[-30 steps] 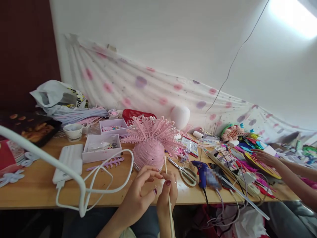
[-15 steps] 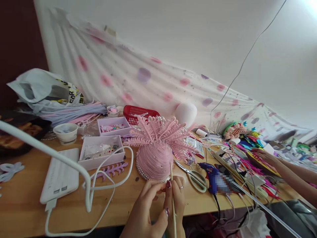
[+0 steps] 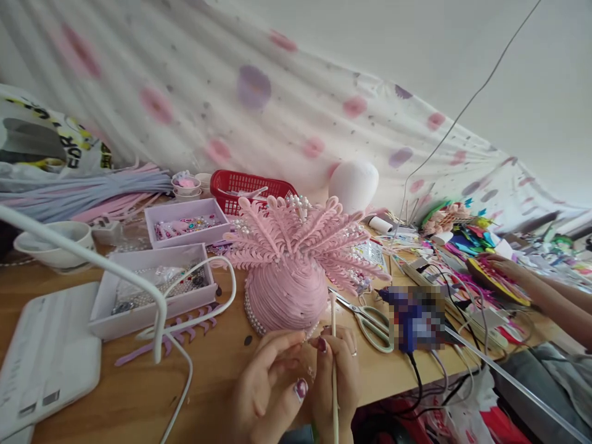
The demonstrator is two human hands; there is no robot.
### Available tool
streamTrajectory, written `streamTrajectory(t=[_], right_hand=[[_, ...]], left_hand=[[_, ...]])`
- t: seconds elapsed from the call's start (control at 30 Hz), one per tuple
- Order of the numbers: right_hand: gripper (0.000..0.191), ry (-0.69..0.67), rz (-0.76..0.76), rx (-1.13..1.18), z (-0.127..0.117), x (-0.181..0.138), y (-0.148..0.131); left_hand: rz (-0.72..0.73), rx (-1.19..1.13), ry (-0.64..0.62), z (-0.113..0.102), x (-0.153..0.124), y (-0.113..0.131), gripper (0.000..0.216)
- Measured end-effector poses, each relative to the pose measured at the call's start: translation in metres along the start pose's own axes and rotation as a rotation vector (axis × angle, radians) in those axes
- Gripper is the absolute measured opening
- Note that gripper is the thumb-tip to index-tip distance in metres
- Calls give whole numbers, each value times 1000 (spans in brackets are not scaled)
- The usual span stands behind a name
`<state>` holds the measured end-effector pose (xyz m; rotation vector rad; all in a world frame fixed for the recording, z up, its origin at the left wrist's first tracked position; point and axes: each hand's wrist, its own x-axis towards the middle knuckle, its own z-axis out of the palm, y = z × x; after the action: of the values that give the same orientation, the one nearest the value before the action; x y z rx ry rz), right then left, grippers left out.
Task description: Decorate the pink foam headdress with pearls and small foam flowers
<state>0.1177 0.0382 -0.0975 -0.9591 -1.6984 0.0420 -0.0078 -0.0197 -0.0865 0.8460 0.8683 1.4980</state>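
A pink headdress (image 3: pixel 289 296) stands on the table in front of me. Its dome is wrapped in pink strands, fuzzy plume-like fronds fan from its top, and white beads edge its base. Just below the base, my left hand (image 3: pixel 272 385) has its thumb apart from its bent fingers, and nothing shows clearly between them. My right hand (image 3: pixel 340 376) is closed on a thin pale stick (image 3: pixel 334 364), held nearly upright with its tip beside the dome. The fingertips of both hands are close together. Scissors (image 3: pixel 370 320) with pale green handles lie right of the headdress.
Boxes of beads (image 3: pixel 152 290), a power bank (image 3: pixel 50 351) and a white cable (image 3: pixel 160 314) are on the left. Behind are a red basket (image 3: pixel 254 188) and a white foam head (image 3: pixel 354 185). A blue glue gun (image 3: pixel 409 320) lies right, before another person's arm (image 3: pixel 546 299).
The view has moved closer to the table. My left thumb and fingers have spread further apart. The stick stays in my right hand beside the dome.
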Motion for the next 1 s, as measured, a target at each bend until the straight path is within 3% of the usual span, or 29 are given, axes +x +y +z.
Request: streamTrajectory(t=[0.13, 0.23, 0.43, 0.67, 1.0], right_hand=[[16, 84, 95, 83, 2, -4, -8], [20, 108, 169, 127, 0, -4, -19], [26, -62, 254, 206, -10, -1, -34], [19, -86, 199, 285, -13, 3, -38], [22, 26, 135, 162, -12, -2, -35]], left_hand=[[-113, -138, 111, -4, 5, 7, 38], [-128, -232, 109, -8, 4, 14, 37], [-149, -277, 58, -9, -7, 23, 30], [-180, -303, -35, -2, -12, 26, 33], [-305, -512, -148, 4, -18, 32, 45]])
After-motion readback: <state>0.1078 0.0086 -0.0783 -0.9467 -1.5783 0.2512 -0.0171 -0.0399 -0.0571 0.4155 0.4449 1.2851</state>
